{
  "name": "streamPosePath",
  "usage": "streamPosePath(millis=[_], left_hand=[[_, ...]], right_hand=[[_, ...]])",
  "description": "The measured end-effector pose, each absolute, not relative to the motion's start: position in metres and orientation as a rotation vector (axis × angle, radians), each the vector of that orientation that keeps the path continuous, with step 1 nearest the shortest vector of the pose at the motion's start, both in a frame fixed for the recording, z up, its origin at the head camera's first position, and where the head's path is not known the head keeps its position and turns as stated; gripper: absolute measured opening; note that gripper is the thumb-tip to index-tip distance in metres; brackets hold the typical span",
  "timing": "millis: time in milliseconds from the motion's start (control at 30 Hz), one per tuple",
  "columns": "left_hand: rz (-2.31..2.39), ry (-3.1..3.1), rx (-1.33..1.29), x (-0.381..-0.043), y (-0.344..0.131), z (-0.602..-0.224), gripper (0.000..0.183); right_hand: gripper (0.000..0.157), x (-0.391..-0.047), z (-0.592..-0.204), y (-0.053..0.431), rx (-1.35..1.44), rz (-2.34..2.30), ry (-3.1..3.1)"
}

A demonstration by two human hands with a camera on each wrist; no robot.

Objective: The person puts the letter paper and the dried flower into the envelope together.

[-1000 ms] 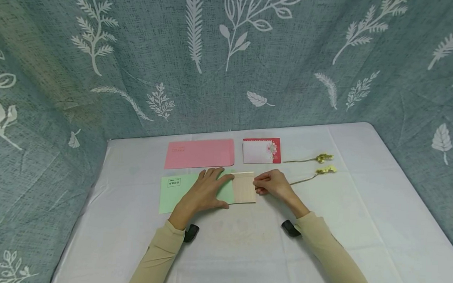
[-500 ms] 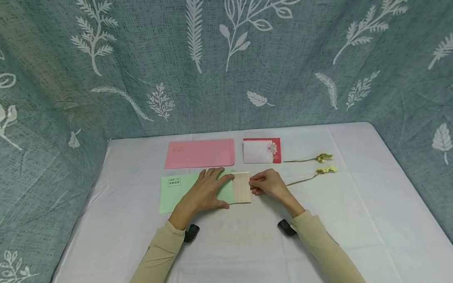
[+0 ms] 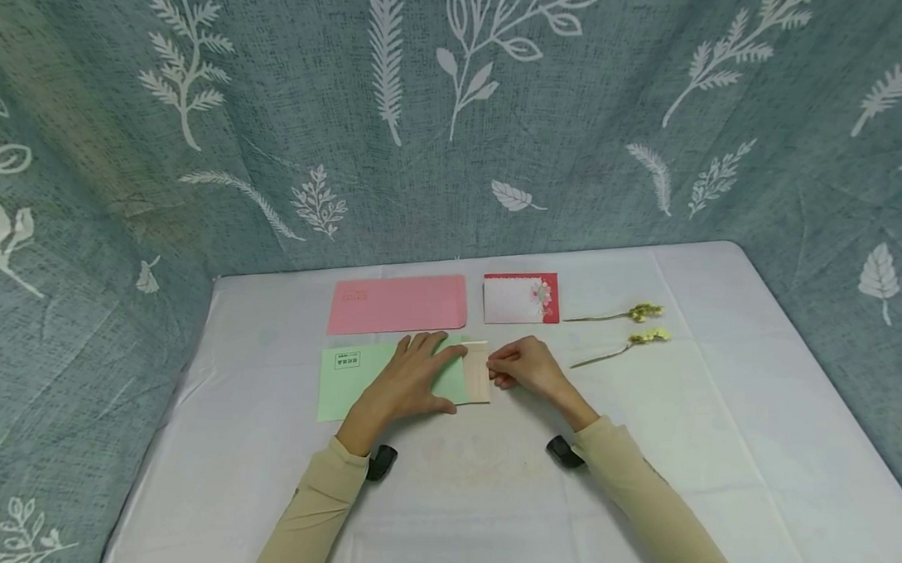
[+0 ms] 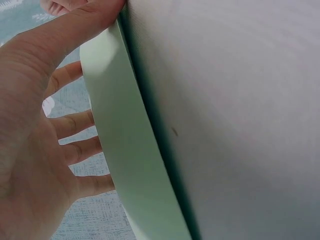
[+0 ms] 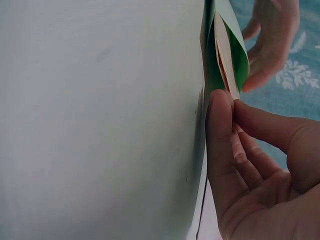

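Green envelope (image 3: pixel 353 390): flat on the white tablecloth (image 3: pixel 480 514), printed box at its far left corner, mouth to the right and gaping in the right wrist view. Contents: one beige card (image 3: pixel 477 386), partly inserted, its right end projecting from the mouth; the right wrist view showed it in layers, between the envelope's two walls. How deep it reached could not be told. Left hand (image 3: pixel 408 381): spread across the mouth end of the green envelope, holding it by its edges, thumb on the near edge and fingers along the far one. Right hand (image 3: pixel 532 369): pinching the card's outer end between thumb and forefinger. Pink envelope (image 3: pixel 398 306): lying flat just beyond the green one, red print at upper left, contents not determinable. Red-and-white card (image 3: pixel 521 299): to the right of the pink envelope and apart from it, flowers at its right side. Dried sprigs, two, yellow-headed, both at right: the far sprig (image 3: pixel 615 315) nearly level, stem end near the red-and-white card; the near sprig (image 3: pixel 620 351) slanted, stem end toward the right wrist. Backdrop: blue-green curtain (image 3: pixel 292 118), white leaf pattern.
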State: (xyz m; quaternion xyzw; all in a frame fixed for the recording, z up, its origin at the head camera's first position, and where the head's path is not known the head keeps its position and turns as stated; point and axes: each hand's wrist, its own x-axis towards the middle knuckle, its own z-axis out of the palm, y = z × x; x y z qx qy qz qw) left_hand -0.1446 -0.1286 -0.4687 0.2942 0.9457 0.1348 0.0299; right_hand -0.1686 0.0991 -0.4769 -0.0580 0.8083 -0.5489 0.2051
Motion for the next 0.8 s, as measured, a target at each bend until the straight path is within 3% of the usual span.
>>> streamPosePath(millis=[800], left_hand=[[0.422, 2.926, 0.936, -0.144, -0.129, -0.469, 0.089]], right_hand=[[0.019, -0.167, -0.479, 0.077, -0.234, -1.51, 2.194]])
